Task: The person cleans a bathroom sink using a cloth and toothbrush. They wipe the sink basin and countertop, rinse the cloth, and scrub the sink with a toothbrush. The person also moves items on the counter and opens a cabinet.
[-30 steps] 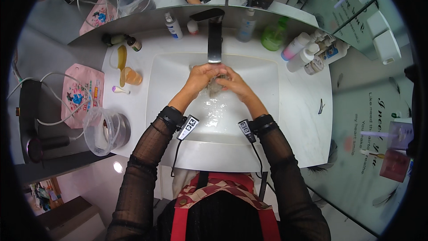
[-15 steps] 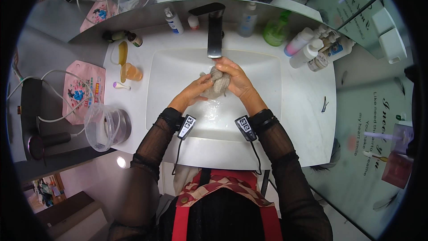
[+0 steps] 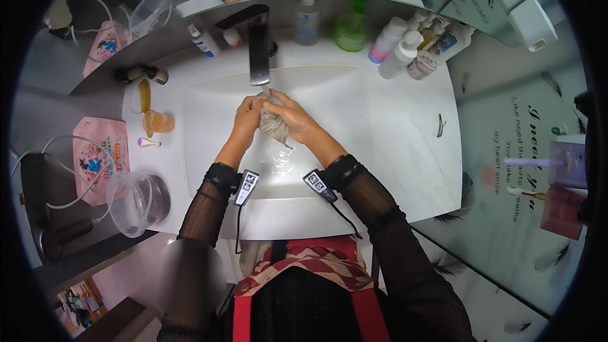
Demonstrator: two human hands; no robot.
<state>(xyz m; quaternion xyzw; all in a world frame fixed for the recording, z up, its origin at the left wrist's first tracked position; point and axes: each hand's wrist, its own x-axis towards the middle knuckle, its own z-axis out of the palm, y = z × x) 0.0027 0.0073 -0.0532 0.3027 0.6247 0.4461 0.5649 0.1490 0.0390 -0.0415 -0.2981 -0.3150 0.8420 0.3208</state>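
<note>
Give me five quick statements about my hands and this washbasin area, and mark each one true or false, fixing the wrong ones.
1. The left hand and right hand both grip a grey-beige textured cloth. True.
2. The cloth is spread out flat. False: it is bunched up.
3. A translucent green pump bottle stands to the right of the dark metal faucet. True.
4. A clear round plastic tub sits left of the white rectangular basin. True.
5. The green bottle stands inside the basin. False: it stands behind it, on the white countertop.
</note>
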